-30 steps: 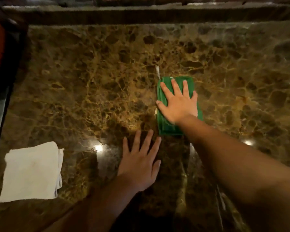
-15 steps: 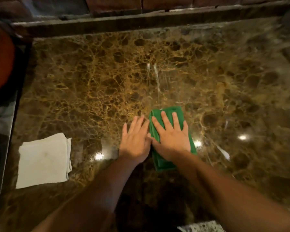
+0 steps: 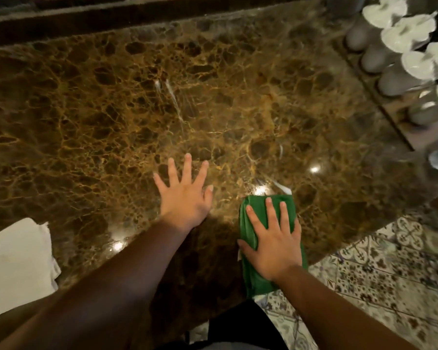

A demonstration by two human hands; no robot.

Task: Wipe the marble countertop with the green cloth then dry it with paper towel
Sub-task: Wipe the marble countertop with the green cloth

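Head view: one green cloth (image 3: pixel 248 238) lies at the near edge of the marble desk (image 3: pixel 111 122), pressed flat under the right hand (image 3: pixel 272 245), fingers extended, not gripping. The left hand (image 3: pixel 186 198) rests spread and empty beside it. One paper towel (image 3: pixel 15 263) lies well apart, far left.

Left hand (image 3: pixel 185 198) flat, palm down, fingers (image 3: pixel 187 164) splayed wide; right hand (image 3: pixel 272 245) flat, palm down, fingers together; both forearms bare, extended forward.

Patterned floor tiles (image 3: pixel 379 271) beside white cups (image 3: pixel 379 56)
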